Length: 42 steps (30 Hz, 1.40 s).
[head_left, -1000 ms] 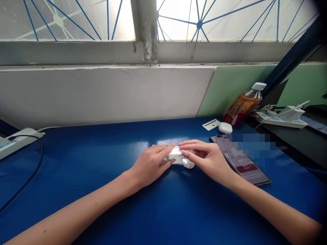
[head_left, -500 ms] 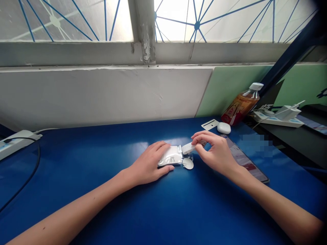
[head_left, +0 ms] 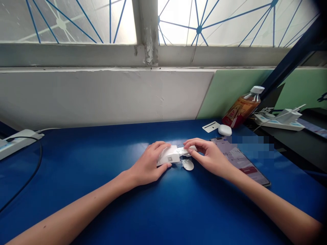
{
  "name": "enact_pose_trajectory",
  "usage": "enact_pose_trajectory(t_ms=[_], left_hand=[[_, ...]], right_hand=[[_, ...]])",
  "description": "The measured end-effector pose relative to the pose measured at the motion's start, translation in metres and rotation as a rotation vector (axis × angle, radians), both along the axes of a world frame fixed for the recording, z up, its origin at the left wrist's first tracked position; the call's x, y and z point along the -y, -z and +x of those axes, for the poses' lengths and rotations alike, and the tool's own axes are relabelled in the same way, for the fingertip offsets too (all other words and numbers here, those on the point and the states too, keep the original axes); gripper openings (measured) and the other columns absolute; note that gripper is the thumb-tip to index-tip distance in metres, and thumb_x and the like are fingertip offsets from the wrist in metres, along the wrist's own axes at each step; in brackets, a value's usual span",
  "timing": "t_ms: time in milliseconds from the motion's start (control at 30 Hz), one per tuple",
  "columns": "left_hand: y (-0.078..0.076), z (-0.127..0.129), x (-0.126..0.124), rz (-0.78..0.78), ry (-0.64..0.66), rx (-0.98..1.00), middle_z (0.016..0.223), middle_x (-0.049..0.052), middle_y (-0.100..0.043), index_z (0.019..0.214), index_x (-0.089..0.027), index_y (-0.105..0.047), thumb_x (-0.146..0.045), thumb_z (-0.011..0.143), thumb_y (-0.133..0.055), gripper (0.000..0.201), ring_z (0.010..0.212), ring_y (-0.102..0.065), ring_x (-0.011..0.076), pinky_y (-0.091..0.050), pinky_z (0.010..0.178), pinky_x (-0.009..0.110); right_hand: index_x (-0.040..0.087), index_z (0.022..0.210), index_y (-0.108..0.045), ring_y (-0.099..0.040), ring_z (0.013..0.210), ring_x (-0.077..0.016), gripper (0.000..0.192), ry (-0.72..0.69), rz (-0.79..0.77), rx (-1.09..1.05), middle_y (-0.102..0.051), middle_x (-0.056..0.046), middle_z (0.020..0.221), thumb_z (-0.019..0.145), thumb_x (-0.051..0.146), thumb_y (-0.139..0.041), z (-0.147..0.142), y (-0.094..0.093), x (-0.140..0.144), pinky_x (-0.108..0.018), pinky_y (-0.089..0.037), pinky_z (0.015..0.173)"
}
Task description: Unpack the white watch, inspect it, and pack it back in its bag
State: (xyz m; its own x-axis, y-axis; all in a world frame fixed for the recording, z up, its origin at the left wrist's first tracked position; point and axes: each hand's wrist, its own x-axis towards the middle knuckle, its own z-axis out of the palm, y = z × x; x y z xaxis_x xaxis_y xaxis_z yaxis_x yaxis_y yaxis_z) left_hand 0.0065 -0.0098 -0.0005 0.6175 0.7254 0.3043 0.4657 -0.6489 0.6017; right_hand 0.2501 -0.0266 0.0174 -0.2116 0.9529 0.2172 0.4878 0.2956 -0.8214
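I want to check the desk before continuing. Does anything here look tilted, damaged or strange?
The orange drink bottle leans against the green panel instead of standing upright. Paint is peeling on the window post. The small white packet lies flat between the left hand and right hand.

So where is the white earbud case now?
In the head view the earbud case lies far right on the blue table, between a white card and the orange bottle, behind the phone.
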Motion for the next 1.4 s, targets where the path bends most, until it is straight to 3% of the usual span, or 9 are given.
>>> enact_pose_trajectory(t_ms=[133,267,400,567,667,867,1133,1400], left_hand=[[-0.001,0.000,0.003,0.061,0.015,-0.051,0.131,0.013,-0.051,0.136,-0.022,-0.045,-0.027,0.086,-0.062,0.054,0.122,-0.048,0.0299,-0.041,0.102,0.046],[-0.001,0.000,0.004,0.124,0.041,-0.140,0.133,0.013,-0.049,0.139,-0.022,-0.043,-0.026,0.091,-0.055,0.049,0.124,-0.044,0.0295,-0.039,0.103,0.047],[0.002,-0.001,0.004,0.153,0.061,-0.185,0.136,0.014,-0.046,0.143,-0.024,-0.039,-0.026,0.096,-0.048,0.048,0.125,-0.042,0.0297,-0.039,0.103,0.048],[0.003,-0.002,0.004,0.159,0.058,-0.196,0.137,0.013,-0.045,0.145,-0.026,-0.036,-0.026,0.097,-0.046,0.050,0.126,-0.042,0.0296,-0.040,0.102,0.049],[0.003,-0.001,0.004,0.163,0.056,-0.188,0.136,0.014,-0.046,0.144,-0.025,-0.038,-0.026,0.097,-0.046,0.049,0.125,-0.042,0.0301,-0.040,0.102,0.049],[0.004,-0.001,0.004,0.191,0.053,-0.186,0.134,0.015,-0.048,0.142,-0.022,-0.041,-0.025,0.095,-0.049,0.048,0.123,-0.044,0.0301,-0.040,0.102,0.048],[0.005,0.000,0.003,0.209,0.051,-0.230,0.135,0.016,-0.046,0.143,-0.019,-0.039,-0.028,0.097,-0.046,0.048,0.123,-0.043,0.0297,-0.040,0.102,0.047],[0.006,0.000,0.003,0.222,0.056,-0.225,0.135,0.015,-0.047,0.142,-0.018,-0.041,-0.025,0.096,-0.047,0.046,0.124,-0.043,0.0276,-0.039,0.104,0.045]], right_hand=[[0.023,0.095,-0.067,-0.063,0.095,-0.0234,0.015,-0.049,0.057,0.033,-0.063,-0.009,0.109,0.088,0.030,-0.057,-0.005,0.006,0.004,-0.036,-0.056,0.075],[0.024,0.102,-0.065,-0.063,0.087,-0.0228,0.017,-0.050,0.222,0.267,-0.062,-0.010,0.106,0.091,0.028,-0.053,-0.006,0.007,0.007,-0.039,-0.054,0.074],[0.024,0.105,-0.067,-0.062,0.094,-0.0252,0.020,-0.096,0.337,0.426,-0.065,-0.010,0.107,0.091,0.027,-0.053,0.001,0.002,0.006,-0.041,-0.052,0.080],[0.025,0.098,-0.072,-0.066,0.085,-0.0248,0.022,-0.171,0.337,0.595,-0.069,-0.008,0.105,0.093,0.028,-0.050,0.010,-0.006,0.003,-0.040,-0.053,0.074],[0.025,0.099,-0.072,-0.067,0.084,-0.0240,0.024,-0.190,0.284,0.579,-0.069,-0.008,0.105,0.094,0.028,-0.049,0.009,-0.007,0.005,-0.039,-0.054,0.075],[0.021,0.110,-0.068,-0.061,0.103,-0.0249,0.027,-0.294,0.279,0.529,-0.066,-0.010,0.113,0.095,0.023,-0.046,0.002,-0.006,0.010,-0.039,-0.052,0.086],[0.016,0.121,-0.061,-0.064,0.100,-0.0260,0.032,-0.138,0.277,0.606,-0.070,-0.011,0.108,0.095,0.025,-0.044,0.006,-0.006,0.008,-0.041,-0.052,0.083],[0.020,0.138,-0.044,-0.065,0.101,-0.0220,0.045,-0.187,0.102,0.342,-0.069,-0.009,0.113,0.094,0.026,-0.047,-0.005,-0.002,0.017,-0.035,-0.053,0.083]])
